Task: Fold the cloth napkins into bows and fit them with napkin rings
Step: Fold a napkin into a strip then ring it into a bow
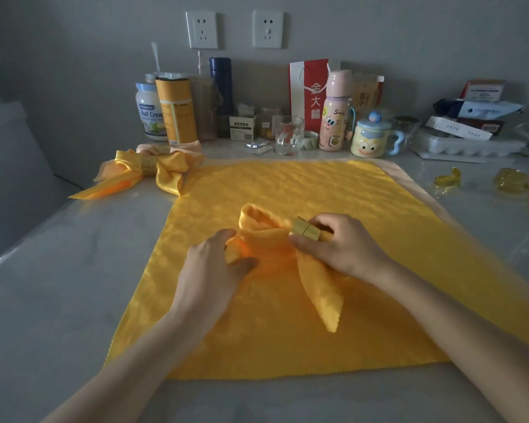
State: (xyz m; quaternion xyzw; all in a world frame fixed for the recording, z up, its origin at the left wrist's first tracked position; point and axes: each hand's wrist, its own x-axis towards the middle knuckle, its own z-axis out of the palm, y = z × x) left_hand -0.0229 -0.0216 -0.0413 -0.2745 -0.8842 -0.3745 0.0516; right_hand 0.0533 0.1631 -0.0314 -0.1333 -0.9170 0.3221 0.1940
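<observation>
Sitting at the centre of the frame on a flat yellow cloth [287,190] spread over the grey table [58,285], the folded napkin [318,285] has a gold napkin ring [306,232] round its gathered part. The left hand [214,264] grips the napkin's left loop with curled fingers, while the right hand [342,248] pinches the ring between thumb and fingers. A finished yellow bow [165,175] lies at upper left, and loose gold rings [513,181] lie at the right edge.
</observation>
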